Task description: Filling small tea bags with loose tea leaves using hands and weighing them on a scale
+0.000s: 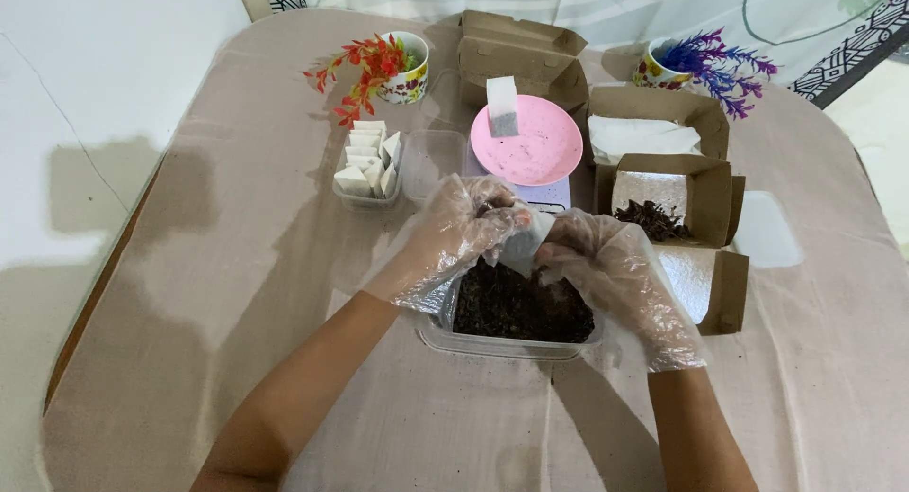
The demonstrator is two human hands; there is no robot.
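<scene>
Both my hands wear thin clear plastic gloves. My left hand (453, 234) and my right hand (615, 274) together pinch a small white paper sachet (524, 248) above a clear plastic tub (502, 345) filled with dark dried leaves. Behind the hands stands a pink plate (544, 151) on a small scale, and another white sachet (502, 106) lies on the plate's far rim. To the left, a clear container (365, 196) holds several folded white sachets, with an empty clear tub (431, 161) beside it.
Open brown cardboard boxes (677, 194) stand at the right, one holding dark leaves, one white paper. A closed brown box (516, 52) sits behind the plate. Two cups with artificial flowers, red (402, 66) and purple (663, 68), stand at the back of the beige-clothed table (237, 265).
</scene>
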